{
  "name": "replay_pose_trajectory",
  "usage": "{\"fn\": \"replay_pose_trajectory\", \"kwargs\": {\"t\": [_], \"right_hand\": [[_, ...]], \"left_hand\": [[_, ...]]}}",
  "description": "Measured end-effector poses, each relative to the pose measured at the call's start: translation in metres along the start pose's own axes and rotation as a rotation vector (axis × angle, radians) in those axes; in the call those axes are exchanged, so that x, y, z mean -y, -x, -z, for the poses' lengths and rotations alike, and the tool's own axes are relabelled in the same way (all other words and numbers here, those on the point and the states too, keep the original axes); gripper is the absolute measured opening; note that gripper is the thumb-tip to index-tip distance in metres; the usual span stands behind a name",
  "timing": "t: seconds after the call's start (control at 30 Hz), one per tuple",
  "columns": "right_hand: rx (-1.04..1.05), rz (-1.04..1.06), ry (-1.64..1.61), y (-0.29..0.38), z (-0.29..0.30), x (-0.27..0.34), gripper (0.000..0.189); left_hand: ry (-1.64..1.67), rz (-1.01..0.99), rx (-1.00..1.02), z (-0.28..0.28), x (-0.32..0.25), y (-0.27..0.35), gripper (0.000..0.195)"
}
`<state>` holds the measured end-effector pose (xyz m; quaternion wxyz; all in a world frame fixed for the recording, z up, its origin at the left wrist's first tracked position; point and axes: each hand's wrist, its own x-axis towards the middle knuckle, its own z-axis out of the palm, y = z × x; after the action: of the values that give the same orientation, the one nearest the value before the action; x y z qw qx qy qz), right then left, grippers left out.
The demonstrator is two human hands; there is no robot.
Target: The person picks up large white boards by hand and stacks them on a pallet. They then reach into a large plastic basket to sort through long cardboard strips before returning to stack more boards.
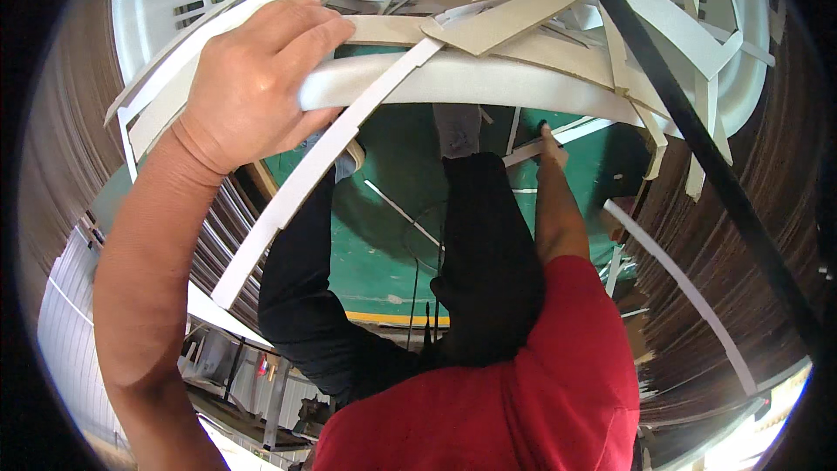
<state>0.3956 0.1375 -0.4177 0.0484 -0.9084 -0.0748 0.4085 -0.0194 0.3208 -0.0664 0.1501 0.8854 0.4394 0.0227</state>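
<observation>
My left hand (261,72) is closed around the rim (497,82) of a white plastic basket, with the thumb below the rim and the fingers over it. Long white and beige offcut strips (523,13) are heaped in the basket, and several stick out over its edge. One notched white strip (320,173) slants across the rim beside my left hand. Lower down, beyond the basket's near rim, my right hand (554,147) reaches towards the green floor at some pale strips (582,132). Its fingers are mostly hidden, so its grip cannot be made out.
A black bar (693,124) runs diagonally across the right side. Stacked brown material (706,314) stands at right, with similar brown stacks (72,124) at left. A thin white strip (402,214) lies on the green floor (373,261) between my legs. A curved pale strip (686,294) juts out at right.
</observation>
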Motion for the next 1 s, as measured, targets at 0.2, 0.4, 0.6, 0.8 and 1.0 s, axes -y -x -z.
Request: {"fn": "replay_pose_trajectory", "kwargs": {"t": [0.2,0.4,0.6,0.8,1.0], "right_hand": [[0.116,0.221,0.118,0.073,-0.040,0.073,0.093],[-0.117,0.420,0.461,0.073,-0.083,0.068,0.095],[-0.425,0.706,0.626,0.064,-0.110,0.050,0.078],[-0.032,0.576,0.720,0.068,-0.092,0.081,0.080],[0.105,0.761,0.717,0.031,-0.112,0.064,0.050]], "left_hand": [[-0.041,0.022,-0.035,-0.004,-0.002,0.010,0.058],[-0.044,0.026,-0.075,-0.007,0.001,0.010,0.055],[-0.025,0.054,-0.077,-0.003,-0.003,0.009,0.052],[-0.001,0.080,-0.069,-0.004,-0.001,0.014,0.048],[-0.009,0.064,-0.071,-0.001,-0.002,0.009,0.048]]}}
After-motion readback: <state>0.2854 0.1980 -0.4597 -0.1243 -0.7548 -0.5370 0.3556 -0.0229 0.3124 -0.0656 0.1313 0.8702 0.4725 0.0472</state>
